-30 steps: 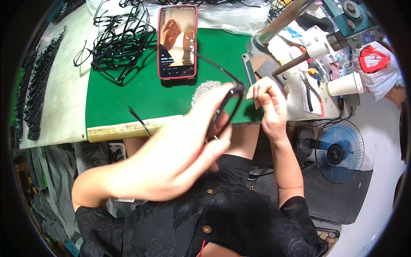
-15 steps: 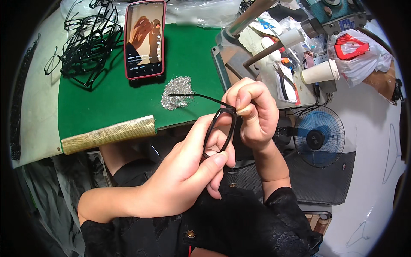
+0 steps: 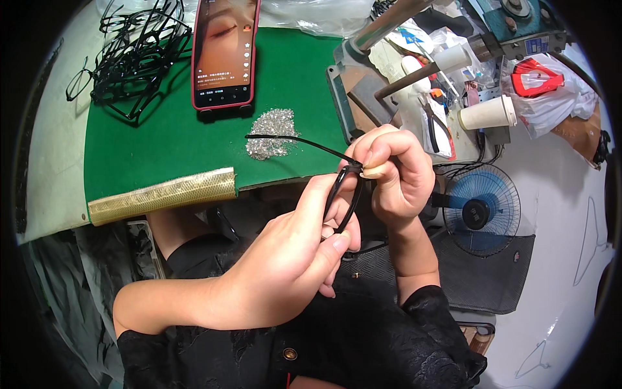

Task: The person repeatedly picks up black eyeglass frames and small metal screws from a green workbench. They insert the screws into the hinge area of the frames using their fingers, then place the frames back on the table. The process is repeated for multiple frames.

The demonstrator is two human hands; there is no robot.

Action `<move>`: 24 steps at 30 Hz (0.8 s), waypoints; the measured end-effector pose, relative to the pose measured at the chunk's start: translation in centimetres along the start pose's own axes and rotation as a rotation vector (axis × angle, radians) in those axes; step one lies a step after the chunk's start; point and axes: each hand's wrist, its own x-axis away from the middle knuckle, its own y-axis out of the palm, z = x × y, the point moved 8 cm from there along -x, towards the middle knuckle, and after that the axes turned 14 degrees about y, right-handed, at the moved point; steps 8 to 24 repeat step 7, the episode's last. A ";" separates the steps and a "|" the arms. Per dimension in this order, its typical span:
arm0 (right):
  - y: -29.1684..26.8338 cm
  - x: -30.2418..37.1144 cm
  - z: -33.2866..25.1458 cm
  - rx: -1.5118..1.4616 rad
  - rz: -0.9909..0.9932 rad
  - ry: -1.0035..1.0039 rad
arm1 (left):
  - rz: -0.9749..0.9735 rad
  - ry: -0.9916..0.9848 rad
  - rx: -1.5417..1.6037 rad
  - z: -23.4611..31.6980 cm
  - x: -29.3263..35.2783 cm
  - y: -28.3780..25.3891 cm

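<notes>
A black eyeglass frame [image 3: 335, 190] is held between my two hands, over my lap at the table's front edge. My left hand [image 3: 295, 243] closes on its rim with thumb and fingers. At the hinge corner my right hand [image 3: 400, 170] pinches with thumb and forefinger; anything small in that pinch is hidden. One temple arm [image 3: 298, 140] of the frame reaches left over the green mat, above a pile of tiny silvery pieces [image 3: 271, 144], probably screws.
On the green mat [image 3: 149, 162] a red-cased phone [image 3: 223, 58] stands upright. A heap of black eyeglass frames [image 3: 139, 58] lies back left. A metal press [image 3: 512, 26], pliers [image 3: 433, 126], a white cup [image 3: 487, 113] and a blue fan [image 3: 483, 211] are at right. A gold strip [image 3: 162, 194] lines the front edge.
Both hands and the eyeglass frame have shifted slightly right in view, and the rim has turned more edge-on. The phone's picture has changed. The grip stays the same.
</notes>
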 end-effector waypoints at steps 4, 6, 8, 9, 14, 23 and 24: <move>0.1 0.4 0.7 -0.025 -0.005 0.036 | 0.000 -0.005 -0.044 -0.1 0.0 0.0; 0.1 0.5 0.9 -0.050 -0.004 0.064 | -0.001 -0.004 -0.074 -0.1 0.0 -0.1; 0.2 0.5 1.0 -0.062 -0.003 0.078 | -0.007 -0.004 -0.095 -0.1 0.0 -0.2; 0.2 0.5 1.0 -0.062 -0.003 0.078 | -0.007 -0.004 -0.095 -0.1 0.0 -0.2; 0.2 0.5 1.0 -0.062 -0.003 0.078 | -0.007 -0.004 -0.095 -0.1 0.0 -0.2; 0.2 0.5 1.0 -0.062 -0.003 0.078 | -0.007 -0.004 -0.095 -0.1 0.0 -0.2; 0.2 0.5 1.0 -0.062 -0.003 0.078 | -0.007 -0.004 -0.095 -0.1 0.0 -0.2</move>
